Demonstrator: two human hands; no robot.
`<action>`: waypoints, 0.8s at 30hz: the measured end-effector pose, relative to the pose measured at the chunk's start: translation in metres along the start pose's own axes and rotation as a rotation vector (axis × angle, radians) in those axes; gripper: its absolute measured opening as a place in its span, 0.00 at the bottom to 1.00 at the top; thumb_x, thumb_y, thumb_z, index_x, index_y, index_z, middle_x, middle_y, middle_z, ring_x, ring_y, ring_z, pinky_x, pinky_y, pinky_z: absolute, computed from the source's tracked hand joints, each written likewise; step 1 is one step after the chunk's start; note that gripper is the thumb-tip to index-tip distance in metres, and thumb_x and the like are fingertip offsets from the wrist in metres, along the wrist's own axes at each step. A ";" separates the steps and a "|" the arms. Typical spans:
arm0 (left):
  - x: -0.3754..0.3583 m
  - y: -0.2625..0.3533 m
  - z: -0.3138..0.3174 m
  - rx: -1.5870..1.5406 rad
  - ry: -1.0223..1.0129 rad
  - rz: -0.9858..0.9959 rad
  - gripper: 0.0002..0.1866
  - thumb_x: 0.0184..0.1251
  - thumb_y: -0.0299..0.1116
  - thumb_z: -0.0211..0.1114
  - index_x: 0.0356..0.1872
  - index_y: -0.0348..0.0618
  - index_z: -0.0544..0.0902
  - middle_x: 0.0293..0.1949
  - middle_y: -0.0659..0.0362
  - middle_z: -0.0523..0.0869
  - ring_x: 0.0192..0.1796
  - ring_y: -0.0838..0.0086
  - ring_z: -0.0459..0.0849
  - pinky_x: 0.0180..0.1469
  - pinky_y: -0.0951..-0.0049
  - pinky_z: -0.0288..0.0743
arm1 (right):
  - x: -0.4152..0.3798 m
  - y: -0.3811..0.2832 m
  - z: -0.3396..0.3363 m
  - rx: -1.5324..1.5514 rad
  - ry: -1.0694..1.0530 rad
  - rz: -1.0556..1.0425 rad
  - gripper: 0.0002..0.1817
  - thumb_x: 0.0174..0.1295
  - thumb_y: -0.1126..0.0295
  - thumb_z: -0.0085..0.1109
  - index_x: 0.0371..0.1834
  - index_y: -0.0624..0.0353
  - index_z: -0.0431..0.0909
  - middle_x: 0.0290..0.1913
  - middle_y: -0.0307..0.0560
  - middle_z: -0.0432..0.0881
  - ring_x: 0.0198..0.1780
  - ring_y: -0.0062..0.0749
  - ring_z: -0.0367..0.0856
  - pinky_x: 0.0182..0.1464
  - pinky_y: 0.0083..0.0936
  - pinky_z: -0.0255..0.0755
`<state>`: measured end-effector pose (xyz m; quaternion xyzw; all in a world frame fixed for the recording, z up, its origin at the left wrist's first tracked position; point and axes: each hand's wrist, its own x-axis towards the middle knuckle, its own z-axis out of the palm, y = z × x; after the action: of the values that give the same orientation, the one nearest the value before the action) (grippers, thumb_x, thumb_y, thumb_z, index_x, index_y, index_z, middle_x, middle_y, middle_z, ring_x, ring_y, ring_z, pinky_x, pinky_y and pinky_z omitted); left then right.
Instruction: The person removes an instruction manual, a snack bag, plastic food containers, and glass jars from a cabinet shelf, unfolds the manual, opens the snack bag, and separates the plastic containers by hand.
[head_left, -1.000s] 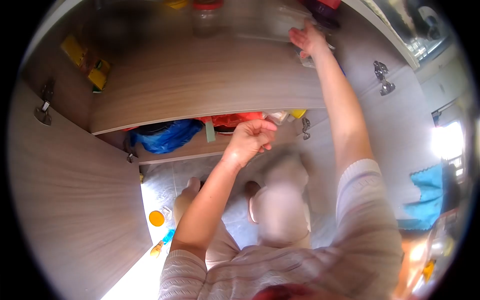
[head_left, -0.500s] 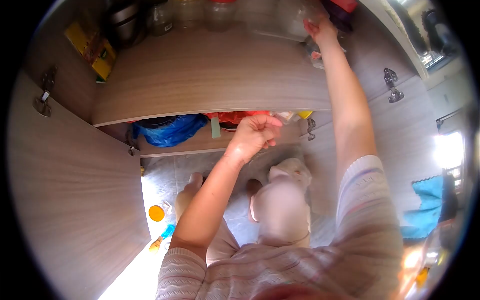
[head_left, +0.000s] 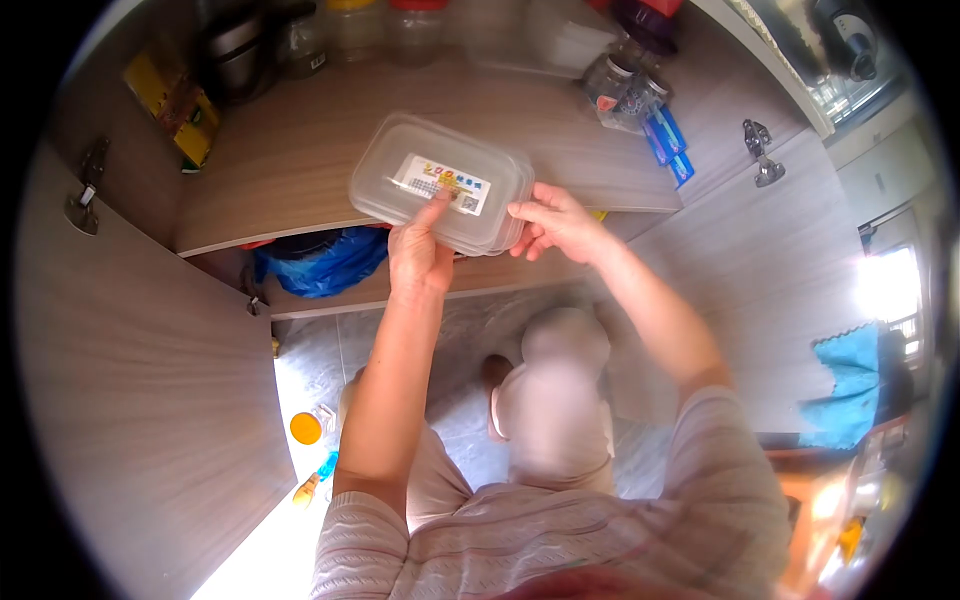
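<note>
Beige knit covers both sleeves (head_left: 365, 530), and beyond them the bare hands hold a clear plastic container (head_left: 430, 150) above the middle of the shelf's front edge. The left hand (head_left: 420, 258) grips its near long side, thumb pressed on top over the printed label (head_left: 472, 198), other fingers mostly hidden. The right hand (head_left: 562, 228) grips the right end near the closer corner: the thumb touches the rim, and the other fingers curl around and below it. The container thus lies between the hands, slightly tilted, mostly beyond the left fingertips and left of the right ones. Below the front edge shows a blue bag (head_left: 335, 262). On the shelf (head_left: 300, 150), blue boxes (head_left: 665, 140) lie toward the right front corner, with a small jar (head_left: 605, 82) farther back. A yellow packet (head_left: 190, 118) leans at the left edge. Along the back edge, left to right, stand a dark pot (head_left: 238, 55), a yellow-lidded jar (head_left: 353, 32), a red-lidded jar (head_left: 415, 32) and a whitish tub (head_left: 575, 45).
</note>
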<state>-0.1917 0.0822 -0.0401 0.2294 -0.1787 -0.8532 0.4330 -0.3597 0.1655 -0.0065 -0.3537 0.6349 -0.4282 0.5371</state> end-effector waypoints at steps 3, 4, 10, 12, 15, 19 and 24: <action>0.005 0.000 -0.007 -0.050 0.065 0.035 0.25 0.51 0.19 0.63 0.53 0.34 0.69 0.50 0.54 0.75 0.53 0.65 0.75 0.54 0.63 0.69 | 0.014 -0.029 -0.037 -0.082 0.031 0.057 0.26 0.57 0.53 0.58 0.49 0.61 0.66 0.37 0.51 0.79 0.30 0.32 0.82 0.24 0.22 0.75; 0.003 0.001 -0.005 -0.031 0.088 0.048 0.24 0.51 0.19 0.63 0.52 0.33 0.69 0.49 0.54 0.76 0.52 0.65 0.75 0.54 0.63 0.69 | 0.026 -0.040 -0.055 -0.097 0.202 0.006 0.25 0.57 0.52 0.57 0.48 0.61 0.68 0.37 0.51 0.79 0.32 0.33 0.82 0.24 0.23 0.75; 0.008 -0.004 -0.011 -0.029 0.065 -0.026 0.23 0.50 0.18 0.62 0.50 0.31 0.71 0.48 0.52 0.77 0.50 0.66 0.77 0.54 0.67 0.70 | 0.113 -0.115 -0.151 -0.005 0.806 -0.204 0.27 0.59 0.54 0.53 0.52 0.66 0.62 0.39 0.54 0.78 0.29 0.38 0.82 0.19 0.28 0.74; 0.010 -0.005 -0.013 -0.043 0.041 -0.046 0.23 0.49 0.18 0.63 0.50 0.31 0.71 0.47 0.52 0.77 0.50 0.66 0.77 0.54 0.67 0.70 | 0.125 -0.129 -0.162 0.027 0.865 -0.239 0.27 0.60 0.54 0.51 0.53 0.65 0.62 0.40 0.55 0.78 0.28 0.40 0.83 0.21 0.29 0.75; 0.011 -0.003 -0.011 -0.025 0.020 -0.065 0.23 0.49 0.19 0.64 0.49 0.32 0.72 0.47 0.54 0.78 0.50 0.67 0.77 0.54 0.67 0.69 | 0.140 -0.130 -0.170 0.097 0.853 -0.202 0.27 0.61 0.52 0.50 0.53 0.64 0.62 0.40 0.56 0.78 0.28 0.42 0.83 0.25 0.31 0.76; 0.012 -0.003 -0.011 0.020 0.028 -0.064 0.22 0.49 0.20 0.65 0.49 0.34 0.73 0.46 0.55 0.79 0.50 0.69 0.76 0.55 0.68 0.67 | 0.157 -0.131 -0.177 0.182 0.807 -0.091 0.26 0.62 0.49 0.47 0.56 0.55 0.62 0.44 0.57 0.78 0.36 0.43 0.83 0.33 0.32 0.77; 0.009 -0.001 -0.010 0.014 0.000 -0.096 0.22 0.49 0.21 0.65 0.48 0.33 0.73 0.45 0.55 0.79 0.49 0.69 0.77 0.54 0.68 0.69 | 0.158 -0.134 -0.182 0.232 0.717 0.003 0.34 0.57 0.44 0.53 0.57 0.61 0.60 0.44 0.57 0.78 0.36 0.41 0.83 0.33 0.28 0.78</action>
<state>-0.1918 0.0742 -0.0507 0.2405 -0.1735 -0.8717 0.3902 -0.5681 0.0007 0.0677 -0.1172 0.7305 -0.5929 0.3180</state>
